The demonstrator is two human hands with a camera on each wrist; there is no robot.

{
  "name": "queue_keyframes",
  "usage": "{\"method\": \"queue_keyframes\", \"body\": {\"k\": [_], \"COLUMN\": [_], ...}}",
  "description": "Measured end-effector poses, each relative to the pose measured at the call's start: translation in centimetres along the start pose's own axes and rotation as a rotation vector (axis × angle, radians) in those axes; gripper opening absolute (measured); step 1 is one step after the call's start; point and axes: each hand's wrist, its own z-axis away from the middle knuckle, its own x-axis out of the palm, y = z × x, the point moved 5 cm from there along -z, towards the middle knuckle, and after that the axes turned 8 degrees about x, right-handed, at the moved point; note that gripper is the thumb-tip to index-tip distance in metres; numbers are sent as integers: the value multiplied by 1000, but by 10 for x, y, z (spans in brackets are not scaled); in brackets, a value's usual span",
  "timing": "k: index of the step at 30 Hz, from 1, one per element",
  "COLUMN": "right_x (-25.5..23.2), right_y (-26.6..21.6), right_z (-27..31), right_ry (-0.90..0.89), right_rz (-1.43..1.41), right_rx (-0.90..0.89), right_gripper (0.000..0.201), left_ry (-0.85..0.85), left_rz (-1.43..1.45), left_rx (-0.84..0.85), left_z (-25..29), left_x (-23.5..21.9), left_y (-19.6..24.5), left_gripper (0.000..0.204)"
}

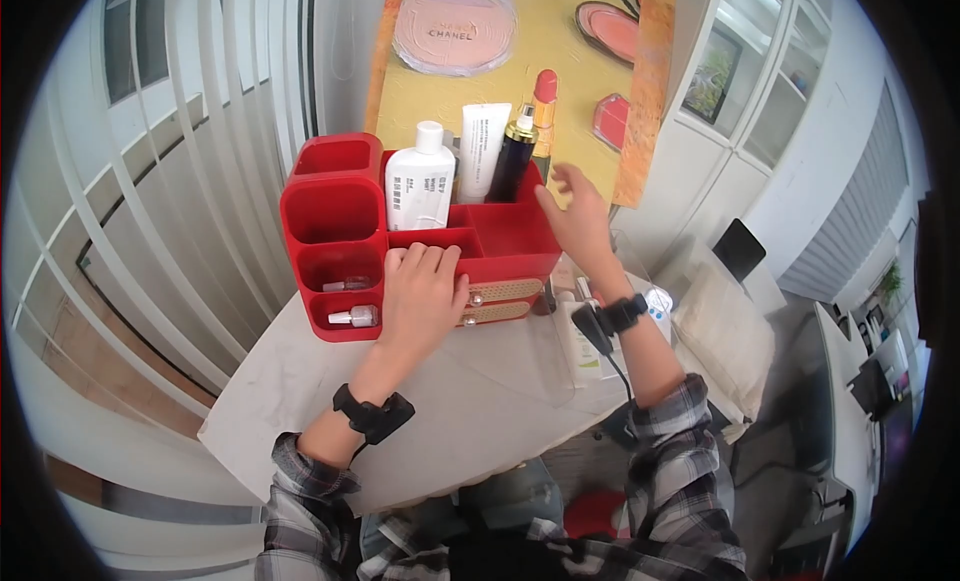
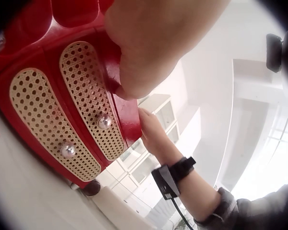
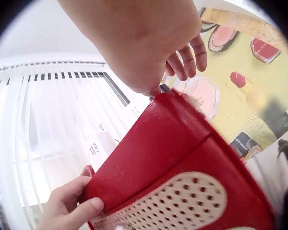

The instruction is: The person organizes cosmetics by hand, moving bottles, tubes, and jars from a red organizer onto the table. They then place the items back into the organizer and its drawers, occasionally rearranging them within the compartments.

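A red cosmetics organizer [image 1: 517, 233] with two woven-front drawers [image 2: 81, 96] stands on the white table. At its front edge my left hand [image 1: 422, 286] grips the wall, fingers over the rim and thumb on the outside. My right hand [image 1: 578, 216] is at the far right corner, its thumb side by the rim and its fingers loosely spread in the air, holding nothing. A white bottle [image 1: 420, 181], a white tube [image 1: 483, 151] and a black pump bottle with a gold collar [image 1: 515, 156] stand upright in the rear section. Small nail polish bottles [image 1: 355, 317] lie in the left cubbies.
Beside the organizer on the right are several toiletries, including a white and green bottle [image 1: 580, 346]. A yellow makeup painting [image 1: 570, 71] stands behind it. White vertical blinds [image 1: 190, 281] run along the left. The white table [image 1: 300, 421] extends toward my body.
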Motion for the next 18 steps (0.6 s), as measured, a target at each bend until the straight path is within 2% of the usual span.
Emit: {"method": "queue_keyframes", "body": {"k": [2, 3, 5, 6, 8, 10, 13, 15, 18], "right_x": [21, 29, 49, 55, 65, 62, 48, 33, 15], "right_y": [-12, -14, -9, -10, 1, -4, -11, -11, -1], "right_z": [-20, -28, -45, -50, -58, -55, -48, -44, -45], "right_ry": [99, 97, 10, 4, -95, -110, -36, 117, 166], "right_rz": [-55, -62, -138, -143, -170, -229, -160, -257, -397], "right_rx": [-132, -139, 25, 18, 161, 160, 157, 166, 204], "right_gripper": [55, 55, 65, 65, 67, 63, 58, 54, 52], "left_ry": [4, -4, -16, -14, -8, -6, 1, -15, -29], "left_rz": [-7, -8, -9, -15, -5, -2, 11, 6, 1], "left_rx": [2, 2, 7, 0, 3, -9, -7, -8, -17], "left_z": [0, 1, 1, 1, 2, 3, 4, 3, 2], "left_x": [1, 1, 2, 2, 2, 4, 4, 2, 2], "left_y": [-1, -1, -2, -2, -1, -3, -4, -3, -3], "left_gripper": [29, 30, 30, 30, 30, 30, 30, 30, 30]}}
